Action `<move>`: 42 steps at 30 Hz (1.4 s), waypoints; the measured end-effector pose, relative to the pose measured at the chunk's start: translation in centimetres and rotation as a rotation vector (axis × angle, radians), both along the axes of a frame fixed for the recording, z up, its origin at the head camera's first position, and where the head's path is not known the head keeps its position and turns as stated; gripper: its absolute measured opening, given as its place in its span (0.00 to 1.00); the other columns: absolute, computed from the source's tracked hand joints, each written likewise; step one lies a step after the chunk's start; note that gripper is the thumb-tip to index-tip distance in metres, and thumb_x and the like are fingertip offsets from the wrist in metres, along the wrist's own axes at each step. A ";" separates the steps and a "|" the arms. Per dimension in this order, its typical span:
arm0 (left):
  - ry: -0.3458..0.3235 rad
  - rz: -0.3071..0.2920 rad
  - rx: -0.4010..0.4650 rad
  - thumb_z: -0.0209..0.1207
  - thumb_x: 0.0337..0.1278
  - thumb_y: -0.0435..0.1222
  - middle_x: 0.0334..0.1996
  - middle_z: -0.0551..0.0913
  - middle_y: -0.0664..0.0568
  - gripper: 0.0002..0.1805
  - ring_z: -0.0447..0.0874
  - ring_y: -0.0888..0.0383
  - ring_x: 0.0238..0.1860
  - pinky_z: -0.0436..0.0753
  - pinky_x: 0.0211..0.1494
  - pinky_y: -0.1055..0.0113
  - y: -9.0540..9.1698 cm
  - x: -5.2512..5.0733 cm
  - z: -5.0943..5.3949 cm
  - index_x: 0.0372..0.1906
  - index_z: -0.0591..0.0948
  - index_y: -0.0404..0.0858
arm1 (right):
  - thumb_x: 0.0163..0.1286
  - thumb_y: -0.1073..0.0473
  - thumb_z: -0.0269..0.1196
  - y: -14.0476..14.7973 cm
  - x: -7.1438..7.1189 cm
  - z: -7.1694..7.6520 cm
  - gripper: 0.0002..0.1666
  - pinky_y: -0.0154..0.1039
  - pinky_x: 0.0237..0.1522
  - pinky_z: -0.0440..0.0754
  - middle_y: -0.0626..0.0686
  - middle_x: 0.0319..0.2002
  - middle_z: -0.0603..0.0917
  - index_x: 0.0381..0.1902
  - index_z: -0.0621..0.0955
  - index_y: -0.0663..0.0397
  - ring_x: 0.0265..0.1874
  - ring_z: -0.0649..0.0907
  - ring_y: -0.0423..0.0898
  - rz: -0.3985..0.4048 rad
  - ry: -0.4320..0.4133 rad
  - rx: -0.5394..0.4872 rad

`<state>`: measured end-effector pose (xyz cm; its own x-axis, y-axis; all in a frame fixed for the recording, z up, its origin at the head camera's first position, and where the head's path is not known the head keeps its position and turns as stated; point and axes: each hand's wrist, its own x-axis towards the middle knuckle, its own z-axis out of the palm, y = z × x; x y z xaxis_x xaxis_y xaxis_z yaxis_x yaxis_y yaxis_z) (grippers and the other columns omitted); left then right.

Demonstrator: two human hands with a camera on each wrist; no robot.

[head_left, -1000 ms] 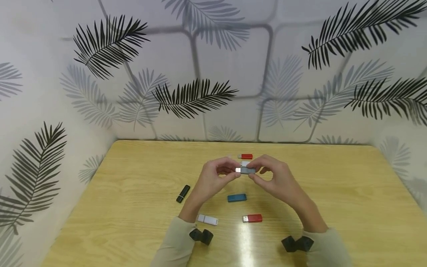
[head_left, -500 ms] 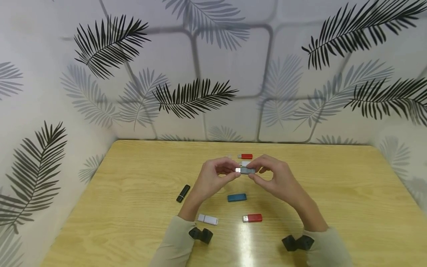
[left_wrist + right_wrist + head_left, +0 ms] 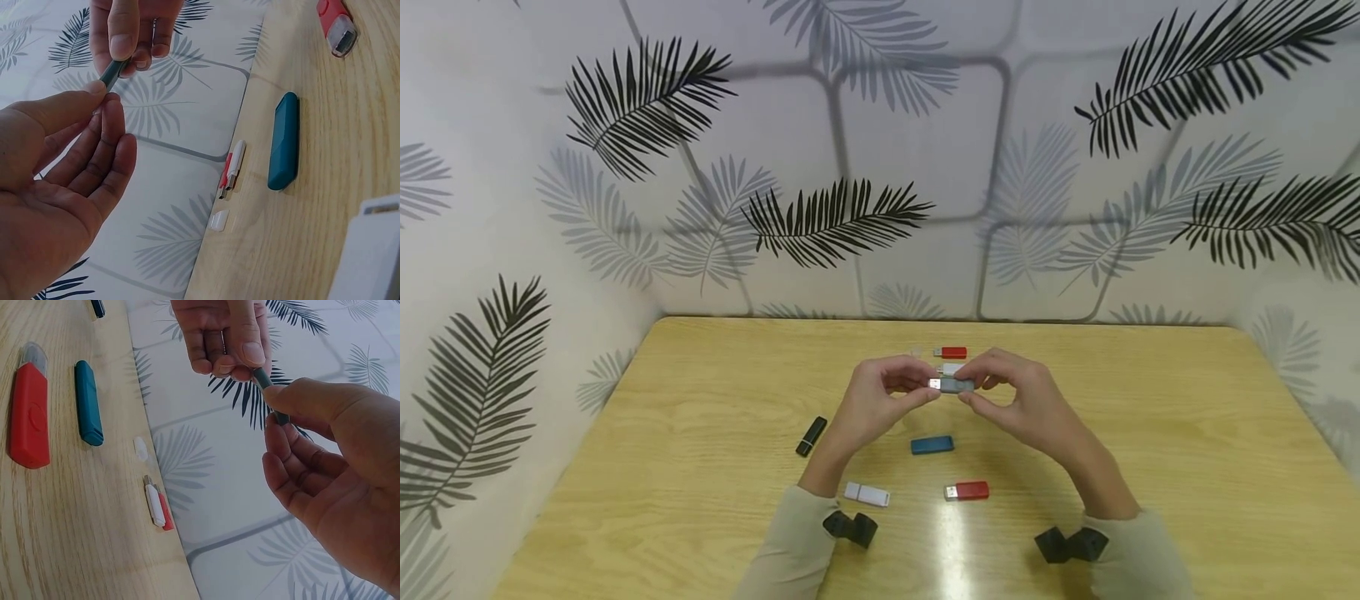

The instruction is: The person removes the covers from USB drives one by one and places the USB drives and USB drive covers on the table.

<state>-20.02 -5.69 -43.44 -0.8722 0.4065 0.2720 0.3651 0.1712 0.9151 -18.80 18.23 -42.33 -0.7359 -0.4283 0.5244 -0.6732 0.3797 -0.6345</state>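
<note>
A grey USB stick [image 3: 957, 385] with a bright metal plug is held level between both hands above the table. My left hand [image 3: 880, 400] pinches its plug end between thumb and fingertips. At the other end, my right hand [image 3: 1022, 404] grips the body with thumb and forefinger. The left wrist view shows the stick [image 3: 111, 74] edge-on, the left hand [image 3: 69, 156] at its near end. In the right wrist view the right hand [image 3: 344, 444] pinches the stick [image 3: 262, 378]. A white stick [image 3: 950, 368] lies just behind, partly hidden by the fingers.
On the wooden table [image 3: 700, 500] lie a blue stick [image 3: 932, 445], a red one [image 3: 967, 491] nearer the front, a white one [image 3: 867, 494] by the left forearm, a black one [image 3: 812, 437] further left and another red one [image 3: 951, 352] behind. A small clear cap [image 3: 140, 449] lies near the far edge.
</note>
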 end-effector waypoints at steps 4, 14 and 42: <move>-0.001 -0.003 -0.001 0.70 0.62 0.31 0.40 0.88 0.47 0.08 0.87 0.55 0.39 0.86 0.46 0.50 0.0 0.0 0.1 0.45 0.88 0.36 | 0.63 0.71 0.73 0.1 0.0 0.1 0.14 0.44 0.40 0.86 0.44 0.40 0.87 0.45 0.87 0.51 0.36 0.84 0.42 0.008 0.007 -0.005; 0.020 -0.012 -0.008 0.70 0.63 0.32 0.41 0.88 0.48 0.08 0.87 0.58 0.39 0.86 0.47 0.49 0.0 0.0 0.4 0.46 0.88 0.36 | 0.62 0.71 0.73 0.3 0.0 0.2 0.15 0.38 0.41 0.85 0.44 0.40 0.87 0.45 0.87 0.51 0.36 0.84 0.42 0.013 0.015 -0.005; -0.008 0.114 0.109 0.67 0.61 0.25 0.41 0.89 0.40 0.09 0.90 0.51 0.40 0.87 0.45 0.67 -2.0 -1.5 -1.1 0.46 0.86 0.27 | 0.62 0.72 0.73 2.8 -0.8 -0.9 0.13 0.45 0.40 0.88 0.47 0.41 0.87 0.43 0.88 0.56 0.37 0.84 0.43 -0.126 -0.044 0.035</move>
